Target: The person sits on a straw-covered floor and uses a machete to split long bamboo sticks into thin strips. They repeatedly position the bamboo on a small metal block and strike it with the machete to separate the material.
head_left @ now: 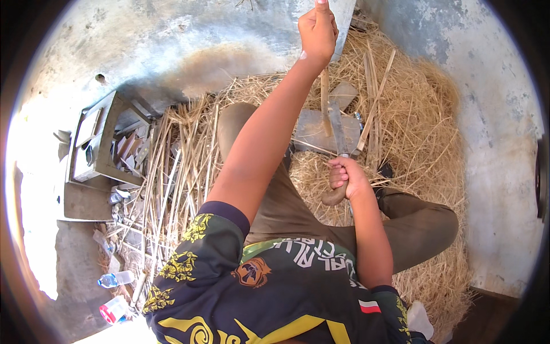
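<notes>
1. Two hands: left (317, 31); right (345, 176).
2. One knife (338, 137); one stick (325, 103) held upright.
3. One flat block (314, 132) under the blade.
4. Two plastic bottles (114, 279); second (113, 310).
5. One wooden stool (97, 143).

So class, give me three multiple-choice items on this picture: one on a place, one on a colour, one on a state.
1. Where is the plastic bottle?
A lower left, on the ground
B on the grey block
C in the right hand

2. What colour is the cap of the container below it?
A green
B red
C black

3. How is the left hand?
A flat open
B resting on a knee
C raised, closed on a bamboo strip

Answers: 1 A, it lies beside the straw at lower left. 2 B, the cap is red. 3 C, the fist is up, with the strip running down from it.
</notes>
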Tool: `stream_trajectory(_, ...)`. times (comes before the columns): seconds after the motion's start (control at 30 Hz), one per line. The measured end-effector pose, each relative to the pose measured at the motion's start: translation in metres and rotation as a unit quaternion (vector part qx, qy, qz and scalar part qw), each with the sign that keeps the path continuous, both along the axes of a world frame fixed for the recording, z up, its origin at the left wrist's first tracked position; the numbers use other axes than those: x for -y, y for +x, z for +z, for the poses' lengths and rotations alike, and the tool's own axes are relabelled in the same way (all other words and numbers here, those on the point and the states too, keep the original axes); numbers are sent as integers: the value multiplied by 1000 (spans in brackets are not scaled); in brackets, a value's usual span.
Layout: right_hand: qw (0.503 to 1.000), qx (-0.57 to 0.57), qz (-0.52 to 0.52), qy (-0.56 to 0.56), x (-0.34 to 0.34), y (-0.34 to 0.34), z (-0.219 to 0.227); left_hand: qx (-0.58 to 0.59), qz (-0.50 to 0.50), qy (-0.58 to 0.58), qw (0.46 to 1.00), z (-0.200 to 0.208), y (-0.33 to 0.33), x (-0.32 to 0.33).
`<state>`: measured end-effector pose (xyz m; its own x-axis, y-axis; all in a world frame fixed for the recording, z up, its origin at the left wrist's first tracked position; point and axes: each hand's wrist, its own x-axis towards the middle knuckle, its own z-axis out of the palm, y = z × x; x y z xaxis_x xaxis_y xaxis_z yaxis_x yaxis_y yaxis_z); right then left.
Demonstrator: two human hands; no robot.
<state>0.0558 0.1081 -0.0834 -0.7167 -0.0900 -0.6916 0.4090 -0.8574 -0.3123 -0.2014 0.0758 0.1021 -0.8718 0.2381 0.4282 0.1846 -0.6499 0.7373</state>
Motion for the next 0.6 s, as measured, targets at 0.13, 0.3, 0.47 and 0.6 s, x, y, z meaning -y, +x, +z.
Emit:
stream_trajectory(0.13,905,66,-122,402,26,-2,75,-19,11,5,1000,-9,-10,-14)
stream_trajectory(0.3,788,-135,-320,508,11,-9,105,-40,38,-18,998,-1,-13,-22)
stream_trajectory(0.47,790,78,-58,605,41,5,-51,-126,183,-59,973,4,-5,-28)
stream_trajectory(0.6,821,138,54,551,41,9,-58,-31,19,10,999,-2,-10,-22)
